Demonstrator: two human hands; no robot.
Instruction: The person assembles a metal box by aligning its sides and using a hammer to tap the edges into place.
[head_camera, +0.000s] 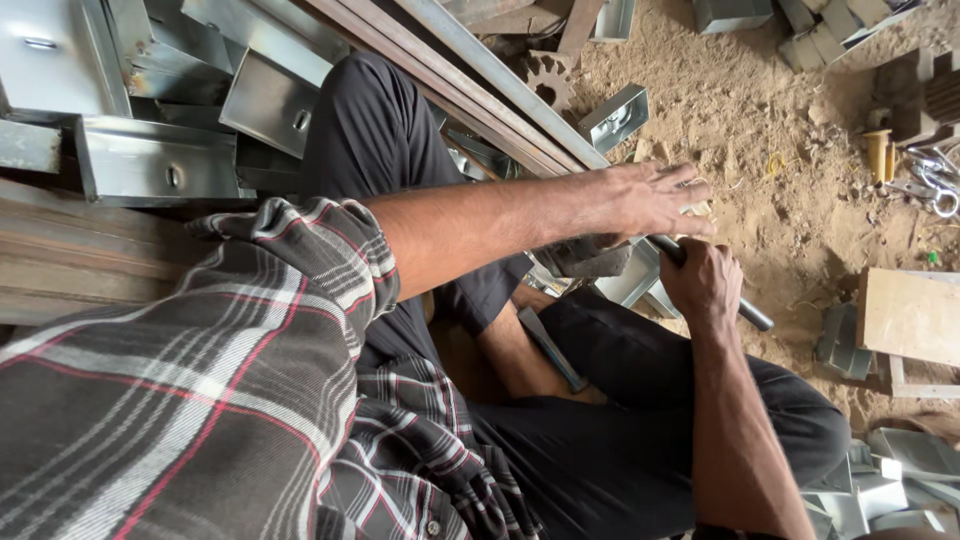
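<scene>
I sit on sandy ground in black trousers and a plaid shirt. My left hand (650, 198) reaches across my body and lies with fingers spread on a small grey metal bracket (588, 259), pressing it down. My right hand (703, 283) is closed around a dark tool handle (752, 314) that runs diagonally under my left hand; its working end is hidden there. A flat grey metal strip (550, 348) lies across my shin.
Long steel channels (470, 85) run diagonally behind my knee. Galvanised brackets (160, 160) are stacked at upper left, one more bracket (614, 117) lies on the sand. A wooden block (908, 315) sits at right; metal hooks (935, 185) lie further back.
</scene>
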